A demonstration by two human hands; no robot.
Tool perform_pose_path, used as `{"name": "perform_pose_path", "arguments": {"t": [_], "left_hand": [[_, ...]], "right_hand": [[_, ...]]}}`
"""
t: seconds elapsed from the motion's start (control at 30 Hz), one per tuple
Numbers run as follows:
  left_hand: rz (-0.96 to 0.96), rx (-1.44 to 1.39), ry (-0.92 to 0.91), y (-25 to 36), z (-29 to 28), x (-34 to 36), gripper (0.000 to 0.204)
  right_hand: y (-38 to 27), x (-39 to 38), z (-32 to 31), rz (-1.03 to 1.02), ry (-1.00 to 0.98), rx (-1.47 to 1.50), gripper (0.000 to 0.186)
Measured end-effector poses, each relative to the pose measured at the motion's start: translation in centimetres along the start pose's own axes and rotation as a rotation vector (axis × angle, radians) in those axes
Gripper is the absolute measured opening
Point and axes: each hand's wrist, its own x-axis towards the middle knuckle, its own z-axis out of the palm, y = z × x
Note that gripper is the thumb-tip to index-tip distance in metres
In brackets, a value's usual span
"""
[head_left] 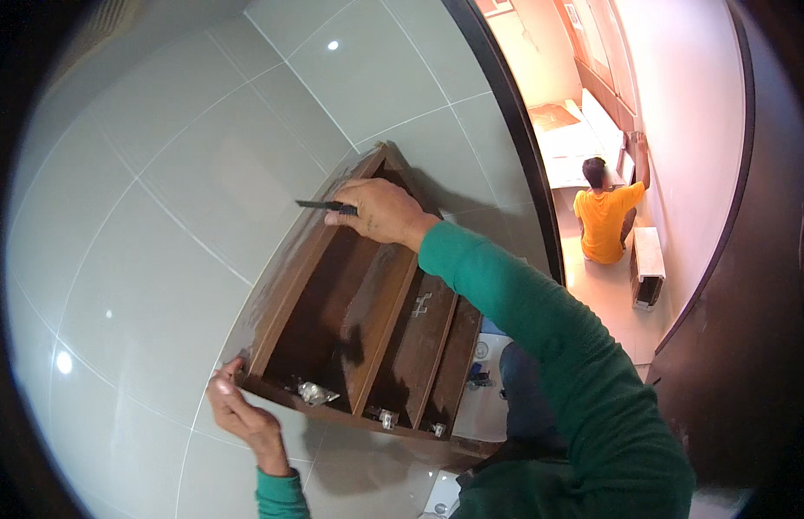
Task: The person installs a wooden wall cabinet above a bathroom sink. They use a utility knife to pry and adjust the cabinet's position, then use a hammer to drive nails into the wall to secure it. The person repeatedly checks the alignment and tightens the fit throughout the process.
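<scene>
If the right hand (380, 210), fingers squeezing a thin black tool (320, 206), slips, it could scratch the brown wooden cabinet (386, 333) under them; the left hand's (242, 411) grip is unclear.

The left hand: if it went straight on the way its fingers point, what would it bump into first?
Probably the brown cabinet: the fingertips of the left hand appear right at its lower-left corner in the picture, though whether they already touch is hard to tell.

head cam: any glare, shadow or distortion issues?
Head view: specular spots on the wall tiles; brown cabinet dark inside, casting shadow on the tiles; doorway room overexposed, warm-tinted; tile lines bowed by the fisheye, picture corners black.
</scene>
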Motion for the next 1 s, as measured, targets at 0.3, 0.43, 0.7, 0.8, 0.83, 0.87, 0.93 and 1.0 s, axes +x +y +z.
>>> {"name": "perform_pose_path", "arguments": {"t": [0.3, 0.43, 0.7, 0.8, 0.83, 0.87, 0.93, 1.0], "left_hand": [[-0.204, 0.181, -0.52, 6.7, -1.1, 10.6, 0.046], [0.144, 0.274, -0.741, 8.9, 8.9, 16.7, 0.033], [0.472, 0.078, -0.97, 4.6, 28.3, 23.4, 0.035], [0.266, 0.036, -0.999, 3.3, 30.9, 23.9, 0.038], [0.203, 0.029, -1.002, 2.9, 31.7, 24.0, 0.039], [0.152, -0.007, -1.01, 2.5, 32.2, 23.9, 0.04], [0.06, -0.094, -1.035, 2.3, 33.9, 23.6, 0.04], [0.043, -0.165, -1.026, 2.0, 34.9, 23.6, 0.037]], "right_hand": [[4.6, -3.1, -9.3, 0.539, 0.094, -0.104, 0.055], [4.9, -3.7, -10.8, 0.459, 0.051, -0.289, 0.045], [9.7, -1.7, -10.9, 0.07, -0.172, -0.825, 0.047], [8.8, -0.3, -11.6, 0.079, -0.24, -0.806, 0.048], [8.4, 0.4, -11.8, 0.125, -0.286, -0.781, 0.047], [8.4, 0.8, -11.8, 0.168, -0.334, -0.754, 0.046], [9.4, 1.2, -11.4, 0.099, -0.302, -0.796, 0.044], [10.0, 1.5, -11.0, 0.061, -0.289, -0.784, 0.041]]}}
